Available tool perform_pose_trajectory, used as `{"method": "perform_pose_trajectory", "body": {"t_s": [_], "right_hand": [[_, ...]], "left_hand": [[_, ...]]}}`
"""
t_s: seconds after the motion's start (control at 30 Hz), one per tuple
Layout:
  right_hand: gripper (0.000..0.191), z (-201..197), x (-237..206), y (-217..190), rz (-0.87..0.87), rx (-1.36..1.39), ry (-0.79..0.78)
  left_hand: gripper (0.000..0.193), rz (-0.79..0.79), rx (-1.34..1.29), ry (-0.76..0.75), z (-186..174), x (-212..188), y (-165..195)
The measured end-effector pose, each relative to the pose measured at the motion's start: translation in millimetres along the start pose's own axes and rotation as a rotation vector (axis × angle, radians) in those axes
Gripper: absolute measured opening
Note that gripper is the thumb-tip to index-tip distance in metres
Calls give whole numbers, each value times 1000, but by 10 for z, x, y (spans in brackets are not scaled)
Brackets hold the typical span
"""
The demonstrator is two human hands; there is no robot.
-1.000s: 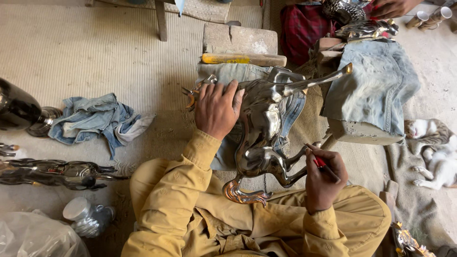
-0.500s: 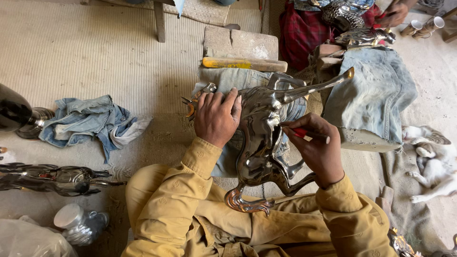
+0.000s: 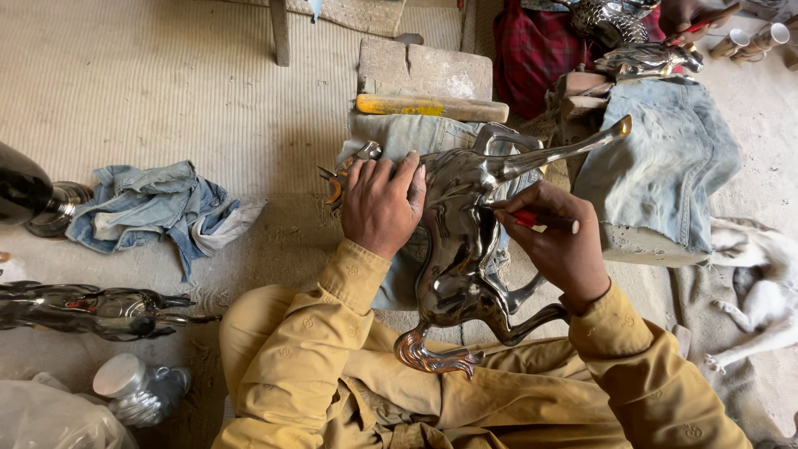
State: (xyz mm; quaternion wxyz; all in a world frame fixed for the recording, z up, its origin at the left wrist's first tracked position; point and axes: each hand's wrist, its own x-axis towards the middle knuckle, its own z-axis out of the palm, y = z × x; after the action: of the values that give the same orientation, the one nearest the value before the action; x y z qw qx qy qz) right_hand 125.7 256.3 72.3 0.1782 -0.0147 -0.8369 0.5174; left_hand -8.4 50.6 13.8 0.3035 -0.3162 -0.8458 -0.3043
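Silver horse figure (image 3: 461,241), red-handled tool (image 3: 532,219), mustard sleeves (image 3: 332,333)

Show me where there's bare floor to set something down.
The mat is bare from the denim rag up to the wooden post and right to the block. It is crowded around the metal horse, both hands, left and right, and the jeans-covered block.

floor workshop | metal horse figures (image 3: 91,309) | hammer (image 3: 431,107) | rags (image 3: 158,209)

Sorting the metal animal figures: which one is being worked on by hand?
The shiny figure across the lap, under the left hand; the other figure lies untouched on the floor.
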Motion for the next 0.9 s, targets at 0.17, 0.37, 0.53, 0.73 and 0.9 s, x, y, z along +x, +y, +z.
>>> {"method": "perform_pose_trajectory", "body": {"t_s": [0.17,0.37,0.53,0.73,0.9], "right_hand": [[12,-67,62,32,26,18,-45],[11,-84,89,3,28,39,-77],[11,-121,134,-4,-27,-29,-116],[14,-137,200,-11,27,-11,-164],[14,-139,199,-42,79,-31,-172]], "left_hand": [[29,4,-6,23,-6,0,8],[27,-3,-15,33,-13,-2,16],[25,-11,3,49,14,-7,18],[23,-37,19,32,41,-6,26],[23,-41,44,37,34,1,37]]}}
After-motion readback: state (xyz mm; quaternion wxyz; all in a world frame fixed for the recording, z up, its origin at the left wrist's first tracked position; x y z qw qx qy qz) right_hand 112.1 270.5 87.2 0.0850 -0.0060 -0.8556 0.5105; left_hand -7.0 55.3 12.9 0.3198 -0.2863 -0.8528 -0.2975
